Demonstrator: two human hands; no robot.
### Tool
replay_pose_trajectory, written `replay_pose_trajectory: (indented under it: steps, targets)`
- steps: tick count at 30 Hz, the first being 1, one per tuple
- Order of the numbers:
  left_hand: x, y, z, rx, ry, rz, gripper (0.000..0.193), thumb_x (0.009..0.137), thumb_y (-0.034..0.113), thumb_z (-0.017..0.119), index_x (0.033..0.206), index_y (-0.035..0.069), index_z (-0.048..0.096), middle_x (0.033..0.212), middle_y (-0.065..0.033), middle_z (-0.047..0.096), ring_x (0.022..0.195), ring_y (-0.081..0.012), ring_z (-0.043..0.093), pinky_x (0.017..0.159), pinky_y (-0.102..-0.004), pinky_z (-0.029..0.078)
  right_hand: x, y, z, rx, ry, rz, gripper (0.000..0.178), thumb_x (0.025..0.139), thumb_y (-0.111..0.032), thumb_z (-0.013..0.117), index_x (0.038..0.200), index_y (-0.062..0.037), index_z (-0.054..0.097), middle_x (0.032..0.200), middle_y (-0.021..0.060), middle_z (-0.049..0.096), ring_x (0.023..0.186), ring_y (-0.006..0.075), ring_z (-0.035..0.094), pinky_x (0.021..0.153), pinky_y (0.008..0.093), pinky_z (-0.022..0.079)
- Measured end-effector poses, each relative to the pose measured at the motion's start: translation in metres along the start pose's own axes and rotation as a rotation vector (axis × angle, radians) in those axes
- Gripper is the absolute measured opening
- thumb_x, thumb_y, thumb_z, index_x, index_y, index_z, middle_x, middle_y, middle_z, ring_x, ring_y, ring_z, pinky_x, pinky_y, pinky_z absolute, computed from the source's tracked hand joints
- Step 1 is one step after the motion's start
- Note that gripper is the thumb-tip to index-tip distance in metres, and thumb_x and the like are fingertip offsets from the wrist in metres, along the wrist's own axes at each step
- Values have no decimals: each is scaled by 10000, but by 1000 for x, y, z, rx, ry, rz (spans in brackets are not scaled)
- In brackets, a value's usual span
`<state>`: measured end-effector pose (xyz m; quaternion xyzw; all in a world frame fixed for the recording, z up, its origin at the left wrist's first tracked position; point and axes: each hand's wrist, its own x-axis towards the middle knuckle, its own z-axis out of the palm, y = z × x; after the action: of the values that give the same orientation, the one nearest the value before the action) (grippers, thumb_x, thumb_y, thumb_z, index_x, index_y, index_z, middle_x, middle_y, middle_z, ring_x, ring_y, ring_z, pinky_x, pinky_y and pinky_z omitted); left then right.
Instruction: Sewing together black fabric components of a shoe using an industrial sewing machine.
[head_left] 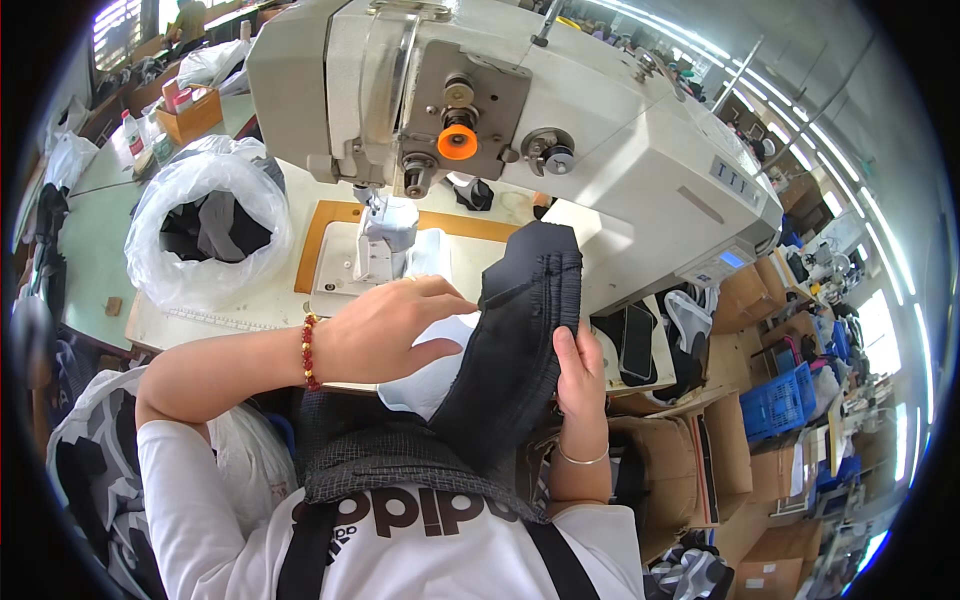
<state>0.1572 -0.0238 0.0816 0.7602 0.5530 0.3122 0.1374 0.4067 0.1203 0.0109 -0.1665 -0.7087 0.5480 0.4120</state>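
Note:
A black fabric piece (500, 350) with a ribbed, gathered band along its right side hangs slantwise in front of the sewing machine (600, 90). My right hand (580, 372) grips its right edge, thumb on top and the other fingers hidden behind. At its left edge is my left hand (400, 318), thumb and fingers apart, fingertips close to the cloth; whether they touch it I cannot tell. A pale white-blue piece (425, 385) shows below that hand, partly behind the black fabric. The machine's needle area (375, 235) stands just beyond my left hand.
A white plastic bag (150, 245) with dark pieces stands left on the worktable. A ruler strip (220, 320) lies in front of it. To the right are a phone (637, 342), cardboard boxes (725, 450) and a blue crate (778, 402). Another bag (85, 430) bulges at lower left.

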Motion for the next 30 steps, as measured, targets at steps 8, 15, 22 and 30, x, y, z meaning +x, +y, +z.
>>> replay_pose_trajectory:
  steps: [8, 15, 22, 30]
  targets:
    - [13, -5, 14, -777, -140, -346, 571, 1066, 403, 623, 1432, -31, 559, 1266, -143, 700, 1243, -192, 633, 1064, -345, 497, 3, -52, 49, -610, -172, -270, 532, 942, -167, 718, 1411, 27, 557, 1243, 192, 572, 1077, 381, 606, 921, 420, 519]
    - [5, -30, 10, -1422, 46, -673, 436, 1132, 331, 484, 1393, -7, 572, 1344, -102, 672, 1228, -220, 661, 1044, -391, 532, -3, -49, 79, -609, -301, -441, 570, 917, -306, 784, 1362, 7, 617, 1314, 174, 589, 1116, 362, 592, 915, 449, 532]
    - [-6, -50, -16, -1418, -23, -708, 515, 1119, 380, 501, 1436, -24, 543, 1428, -128, 640, 1279, -257, 639, 1128, -437, 479, -2, -44, 46, -629, -8, -496, 332, 892, -106, 762, 1201, -10, 689, 1236, 155, 665, 1113, 364, 615, 971, 437, 491]
    - [-8, -44, -42, -1431, -6, -671, 541, 1091, 408, 552, 1457, 10, 536, 1395, -134, 663, 1237, -252, 670, 1095, -423, 514, 3, -17, 8, -310, -98, -151, 334, 964, -151, 721, 1249, 11, 654, 1170, 114, 677, 1123, 261, 636, 1037, 357, 451]
